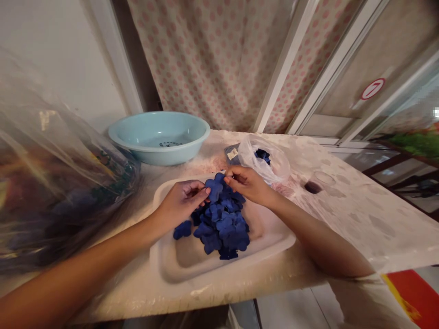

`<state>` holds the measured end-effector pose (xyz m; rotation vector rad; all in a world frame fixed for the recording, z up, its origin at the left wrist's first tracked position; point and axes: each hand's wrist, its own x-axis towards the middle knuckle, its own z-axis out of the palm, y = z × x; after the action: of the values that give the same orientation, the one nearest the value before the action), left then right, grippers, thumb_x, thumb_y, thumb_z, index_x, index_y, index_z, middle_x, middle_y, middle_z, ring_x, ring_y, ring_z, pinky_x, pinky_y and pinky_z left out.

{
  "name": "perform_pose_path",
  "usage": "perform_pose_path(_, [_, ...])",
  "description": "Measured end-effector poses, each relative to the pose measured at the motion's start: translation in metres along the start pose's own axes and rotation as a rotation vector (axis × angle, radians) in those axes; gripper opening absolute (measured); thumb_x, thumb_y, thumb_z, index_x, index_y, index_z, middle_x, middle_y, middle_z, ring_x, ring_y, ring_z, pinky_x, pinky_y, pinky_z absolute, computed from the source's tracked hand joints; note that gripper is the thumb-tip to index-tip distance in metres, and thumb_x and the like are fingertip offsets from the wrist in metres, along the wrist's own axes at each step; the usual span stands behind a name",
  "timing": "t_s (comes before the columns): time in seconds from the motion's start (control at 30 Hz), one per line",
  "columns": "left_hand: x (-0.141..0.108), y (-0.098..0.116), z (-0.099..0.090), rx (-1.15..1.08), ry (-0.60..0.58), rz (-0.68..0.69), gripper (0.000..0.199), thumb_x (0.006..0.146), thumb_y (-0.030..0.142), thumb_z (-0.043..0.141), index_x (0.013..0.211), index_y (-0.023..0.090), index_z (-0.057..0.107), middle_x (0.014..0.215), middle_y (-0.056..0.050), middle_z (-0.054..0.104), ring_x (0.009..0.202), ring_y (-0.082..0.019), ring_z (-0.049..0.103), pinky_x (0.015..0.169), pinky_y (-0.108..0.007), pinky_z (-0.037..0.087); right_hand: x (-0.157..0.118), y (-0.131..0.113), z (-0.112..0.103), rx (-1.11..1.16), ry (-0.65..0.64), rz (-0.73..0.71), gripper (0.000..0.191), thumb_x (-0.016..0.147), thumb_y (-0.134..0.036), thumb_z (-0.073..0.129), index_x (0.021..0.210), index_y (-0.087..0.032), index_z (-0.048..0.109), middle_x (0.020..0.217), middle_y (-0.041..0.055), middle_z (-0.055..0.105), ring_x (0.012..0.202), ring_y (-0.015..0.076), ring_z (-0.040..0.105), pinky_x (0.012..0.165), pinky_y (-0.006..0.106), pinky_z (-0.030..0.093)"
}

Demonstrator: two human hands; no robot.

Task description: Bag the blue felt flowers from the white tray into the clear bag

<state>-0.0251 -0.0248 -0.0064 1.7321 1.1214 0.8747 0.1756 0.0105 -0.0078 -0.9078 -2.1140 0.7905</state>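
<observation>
Several blue flower-shaped pieces (226, 224) lie heaped in a white tray (168, 265), with one more piece (182, 230) off to the left of the heap. Over the back of the heap, my left hand (185, 198) pinches the left edge of a blue flower piece (214, 189) between thumb and finger. My right hand (245, 183) has its thumb and index finger pressed together at the upper right edge of that same piece. Petals of the held piece overlap the heap from this view, so its lower edge is hard to separate.
A light blue basin (161, 137) stands behind the tray on the left. Behind it on the right, an open plastic bag (279, 160) holds dark blue pieces. Large clear plastic wrapping (61, 183) fills the left side. The table's front edge runs below the tray.
</observation>
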Motion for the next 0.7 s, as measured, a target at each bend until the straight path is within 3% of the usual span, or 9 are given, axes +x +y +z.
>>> perform_pose_path(0.13, [0.0, -0.006, 0.001, 0.075, -0.036, 0.136, 0.021, 0.077, 0.031, 0.054, 0.063, 0.015, 0.053, 0.072, 0.001, 0.054, 0.059, -0.009, 0.047, 0.053, -0.02, 0.035, 0.001, 0.004, 0.001, 0.299, 0.035, 0.098, 0.019, 0.077, -0.027, 0.057, 0.072, -0.019, 0.041, 0.065, -0.0046, 0.048, 0.053, 0.0072, 0.051, 0.051, 0.021, 0.041])
perform_pose_path(0.23, [0.0, -0.009, 0.002, 0.022, -0.087, 0.092, 0.015, 0.075, 0.029, 0.055, 0.07, 0.015, 0.053, 0.069, 0.002, 0.052, 0.06, -0.009, 0.047, 0.055, -0.02, 0.036, 0.002, 0.002, 0.0, 0.394, 0.009, 0.128, 0.029, 0.072, -0.026, 0.063, 0.093, -0.021, 0.044, 0.074, -0.0036, 0.052, 0.059, 0.008, 0.055, 0.056, 0.023, 0.045])
perform_pose_path(0.3, [0.0, -0.009, 0.003, -0.049, -0.082, 0.059, 0.012, 0.074, 0.026, 0.056, 0.077, 0.017, 0.049, 0.062, 0.005, 0.047, 0.055, -0.009, 0.044, 0.052, -0.019, 0.035, 0.002, 0.0, -0.001, 0.347, -0.044, 0.129, 0.027, 0.075, -0.029, 0.06, 0.098, -0.019, 0.048, 0.076, -0.0021, 0.053, 0.062, 0.0086, 0.054, 0.06, 0.023, 0.045])
perform_pose_path(0.37, [0.0, -0.009, 0.004, -0.103, -0.047, 0.069, 0.014, 0.074, 0.023, 0.055, 0.083, 0.019, 0.044, 0.058, 0.008, 0.043, 0.051, -0.008, 0.04, 0.049, -0.018, 0.032, 0.002, -0.001, -0.002, 0.259, -0.07, 0.116, 0.018, 0.08, -0.033, 0.054, 0.087, -0.016, 0.054, 0.072, -0.0016, 0.052, 0.062, 0.0085, 0.05, 0.06, 0.023, 0.042])
perform_pose_path(0.47, [0.0, -0.007, 0.002, -0.04, -0.012, 0.116, 0.003, 0.078, 0.02, 0.047, 0.081, 0.02, 0.046, 0.059, 0.007, 0.042, 0.05, -0.008, 0.039, 0.048, -0.019, 0.031, 0.002, -0.002, -0.003, 0.159, -0.059, 0.095, 0.025, 0.083, -0.037, 0.049, 0.072, -0.015, 0.051, 0.064, -0.003, 0.045, 0.057, 0.0071, 0.043, 0.054, 0.021, 0.035])
perform_pose_path(0.57, [-0.002, -0.004, 0.001, 0.104, -0.041, 0.124, 0.014, 0.079, 0.021, 0.043, 0.074, 0.017, 0.055, 0.067, 0.002, 0.05, 0.054, -0.009, 0.043, 0.05, -0.02, 0.033, 0.001, -0.003, -0.003, 0.058, -0.051, 0.066, 0.029, 0.085, -0.039, 0.047, 0.067, -0.016, 0.044, 0.062, -0.0043, 0.04, 0.055, 0.006, 0.039, 0.051, 0.019, 0.032])
perform_pose_path(0.7, [-0.005, -0.001, 0.003, 0.045, -0.124, 0.115, 0.017, 0.077, 0.032, 0.05, 0.073, 0.016, 0.054, 0.064, 0.002, 0.048, 0.055, -0.01, 0.043, 0.049, -0.02, 0.033, -0.004, -0.01, 0.001, 0.049, -0.122, 0.141, 0.029, 0.085, -0.041, 0.046, 0.07, -0.018, 0.038, 0.056, -0.0066, 0.039, 0.045, 0.005, 0.043, 0.042, 0.017, 0.032])
